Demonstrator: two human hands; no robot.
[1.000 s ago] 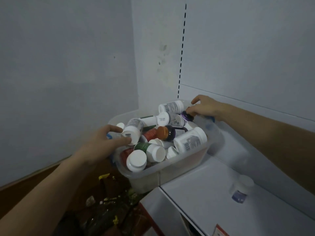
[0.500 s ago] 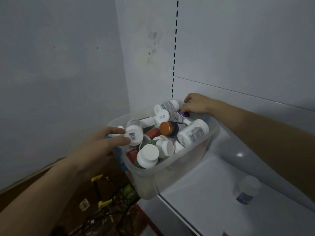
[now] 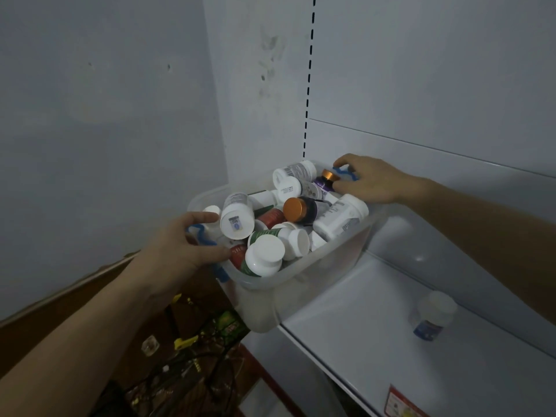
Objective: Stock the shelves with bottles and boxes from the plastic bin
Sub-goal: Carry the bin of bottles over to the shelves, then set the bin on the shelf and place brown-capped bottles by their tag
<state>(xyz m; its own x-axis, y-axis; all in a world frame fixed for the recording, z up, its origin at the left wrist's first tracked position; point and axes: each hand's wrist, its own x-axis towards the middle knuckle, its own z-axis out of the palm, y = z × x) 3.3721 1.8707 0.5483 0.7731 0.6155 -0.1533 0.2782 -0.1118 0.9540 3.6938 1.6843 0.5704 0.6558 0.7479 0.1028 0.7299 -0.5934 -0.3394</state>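
From the head camera, a clear bin full of bottles sits on the left end of a white shelf. The left hand grips one blue handle. The right hand grips the other blue handle. One small bottle stands alone on the shelf.

Shop, slotted shelving, binned bottles

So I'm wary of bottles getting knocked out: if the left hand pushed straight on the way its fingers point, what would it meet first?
Probably the upturned white bottle at the bin's near end; the left hand's fingers already nearly touch it, though depth is unclear.
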